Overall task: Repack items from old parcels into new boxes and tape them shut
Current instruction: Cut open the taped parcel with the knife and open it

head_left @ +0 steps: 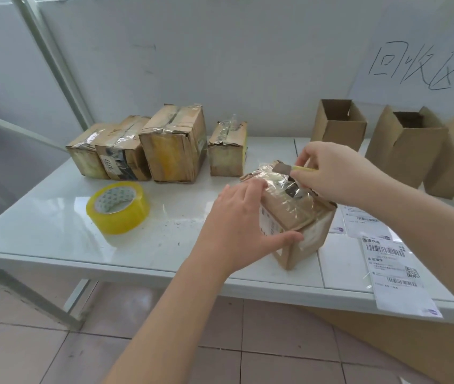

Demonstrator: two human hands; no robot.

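Four worn brown cardboard parcels [173, 145], wrapped in wrinkled clear tape, stand in a row at the back of the white bench [54, 225] in the head view, with a fat roll of yellow packing tape [117, 207] lying in front of them. A fifth old brown parcel [298, 214] sits near the front edge, and this is the one in work. The left hand [244, 217] steadies it, its fingers [259, 187] laid nearly straight over the top edge and the thumb stretched along the near face, pressing rather than wrapping. The right hand [339, 170] has its fingers curled round a yellow-handled utility knife [303, 169], whose blade points left over the loose, crumpled tape on the parcel's top. Two open, plain brown new boxes [338, 123] wait at the back right, and white printed shipping labels [392, 261] lie on the bench at the right. The step looks like slitting the old tape to free the flaps. To do it well, the blade should run shallow along the seam, so that it cuts film only and spares whatever is inside. The stroke is best drawn away from the bracing hand, whose fingertips lie close to the blade's line. Firm downward pressure from the left should stop the light parcel sliding on the glossy surface.
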